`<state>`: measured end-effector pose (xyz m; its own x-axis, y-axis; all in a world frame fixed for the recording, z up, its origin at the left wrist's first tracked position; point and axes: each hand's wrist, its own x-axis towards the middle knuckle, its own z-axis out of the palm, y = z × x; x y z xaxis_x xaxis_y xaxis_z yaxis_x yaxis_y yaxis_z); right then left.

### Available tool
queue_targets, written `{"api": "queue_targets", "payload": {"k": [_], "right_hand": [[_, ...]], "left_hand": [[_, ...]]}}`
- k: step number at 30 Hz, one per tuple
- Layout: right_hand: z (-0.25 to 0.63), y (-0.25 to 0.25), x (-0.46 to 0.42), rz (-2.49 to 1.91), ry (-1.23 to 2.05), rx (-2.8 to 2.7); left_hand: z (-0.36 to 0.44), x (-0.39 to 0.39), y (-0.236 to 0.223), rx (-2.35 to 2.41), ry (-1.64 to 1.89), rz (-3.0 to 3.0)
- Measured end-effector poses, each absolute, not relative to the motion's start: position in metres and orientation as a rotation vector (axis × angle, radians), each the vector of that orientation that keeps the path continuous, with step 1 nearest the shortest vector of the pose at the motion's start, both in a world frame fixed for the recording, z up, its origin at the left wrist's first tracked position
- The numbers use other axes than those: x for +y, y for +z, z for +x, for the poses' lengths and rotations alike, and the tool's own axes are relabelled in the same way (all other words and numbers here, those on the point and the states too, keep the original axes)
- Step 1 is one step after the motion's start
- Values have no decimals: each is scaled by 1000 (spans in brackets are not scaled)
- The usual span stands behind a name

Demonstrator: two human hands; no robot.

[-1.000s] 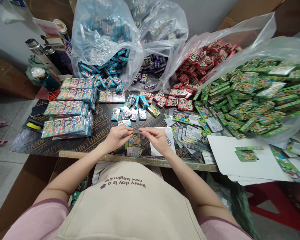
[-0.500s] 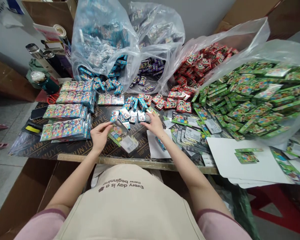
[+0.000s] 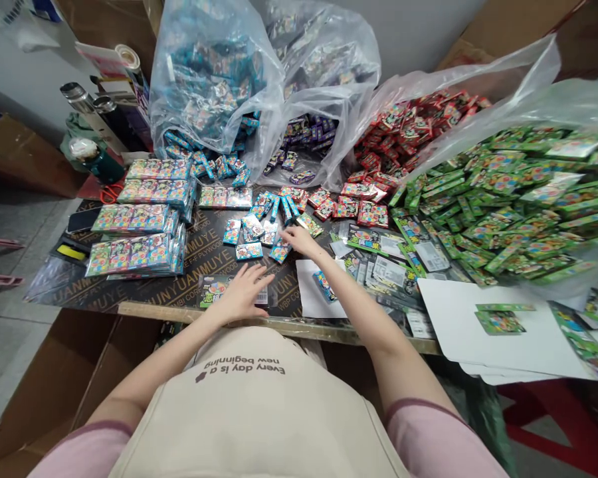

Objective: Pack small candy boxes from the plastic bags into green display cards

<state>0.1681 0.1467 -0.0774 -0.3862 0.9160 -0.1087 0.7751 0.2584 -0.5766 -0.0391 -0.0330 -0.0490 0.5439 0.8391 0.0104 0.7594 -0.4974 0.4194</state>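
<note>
- Because the dark, gold-lettered bench (image 3: 152, 287) is flat, things presumably lie steady.
- Spread open, gripping nothing, the left hand (image 3: 242, 295) partly covers a flat, green-printed plastic sleeve (image 3: 210, 291), near, probably steadying it.
- Half-curled, the right hand (image 3: 301, 240) meets a small blue box (image 3: 280, 253), farther right; grip unclear.

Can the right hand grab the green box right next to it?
Probably yes: the green box lies just beyond the right hand, with nothing seen on top of it, though that hand is at the blue boxes.
</note>
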Motion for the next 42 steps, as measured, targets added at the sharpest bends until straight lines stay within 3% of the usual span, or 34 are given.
{"api": "queue_targets", "payload": {"k": [5,20,32,37,42], "right_hand": [[180,-86,122,-1417,592,-2376],[181,-56,42,-995,459,-2525],[176,-58,40,-649,956,-2555],[191,-52,92,-928,777,-2294],[181,-51,222,-1306,458,-2149]], "left_hand": [[-21,-14,-53,1267,-32,2444],[-45,-1,-64,1424,525,2193],[-40,-4,-65,1258,631,2209],[-37,-4,-58,1290,289,2330],[-24,-8,-53,1300,-15,2451]]}}
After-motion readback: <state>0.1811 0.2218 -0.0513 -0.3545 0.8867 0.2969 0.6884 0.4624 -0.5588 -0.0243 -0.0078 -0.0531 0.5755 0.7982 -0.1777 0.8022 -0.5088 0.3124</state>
